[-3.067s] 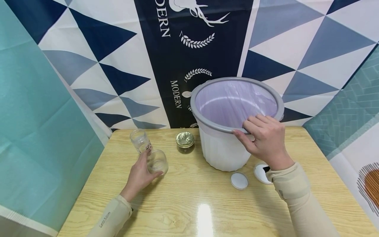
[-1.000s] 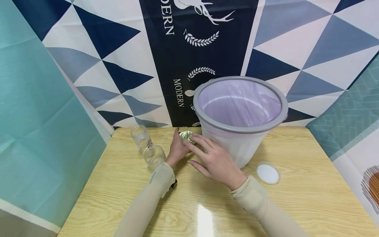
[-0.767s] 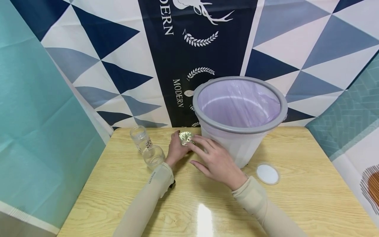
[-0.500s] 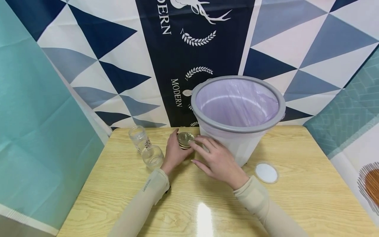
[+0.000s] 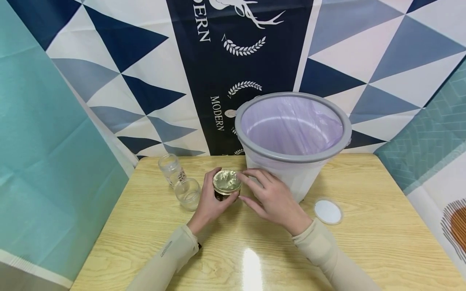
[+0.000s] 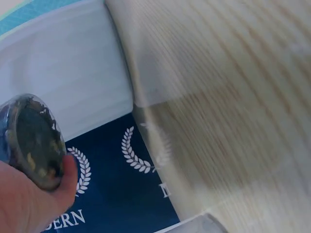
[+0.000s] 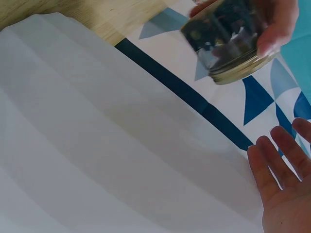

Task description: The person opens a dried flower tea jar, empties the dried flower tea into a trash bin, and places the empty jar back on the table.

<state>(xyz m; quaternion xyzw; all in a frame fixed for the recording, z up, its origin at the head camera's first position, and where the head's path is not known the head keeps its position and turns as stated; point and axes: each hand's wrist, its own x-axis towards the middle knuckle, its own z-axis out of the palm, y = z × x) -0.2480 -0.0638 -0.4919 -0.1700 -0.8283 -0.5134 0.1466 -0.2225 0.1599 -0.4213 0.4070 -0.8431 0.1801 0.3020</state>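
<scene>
Gold-coloured and crinkled, the round lid (image 5: 227, 180) tops the glass jar (image 7: 226, 36) that we hold just left of the bin, lifted clear of the wood-grain table (image 5: 211, 262). Dark contents show through the jar's glass, and our left wrist view catches its underside. Our left hand (image 5: 212, 198) has a firm hold of the jar, fingers curled round the far side and thumb across the near side below the lid. Our right hand (image 5: 271, 196) holds nothing: its fingers are spread and only slightly bent, just beside the lid, and the right wrist view shows a gap between them and the jar. Beige sleeves (image 5: 160, 258) cover both our arms. Left of the jar we see 2 clear glasses standing upright: a rounded glass (image 5: 188, 194) in front and a taller glass (image 5: 171, 169) with a dark pattern low on its side, so near each other that we cannot tell if they touch. Behind our right hand stands the white bin (image 5: 269, 178) with a grey rim (image 5: 291, 157) and a lilac liner (image 5: 291, 121) inside. To its right, a white disc (image 5: 328, 211) lies flat on the table. Beyond the table's back edge hangs a cloth (image 5: 240, 64) with navy, blue and white triangles, and at our left a teal cloth (image 5: 54, 141).
</scene>
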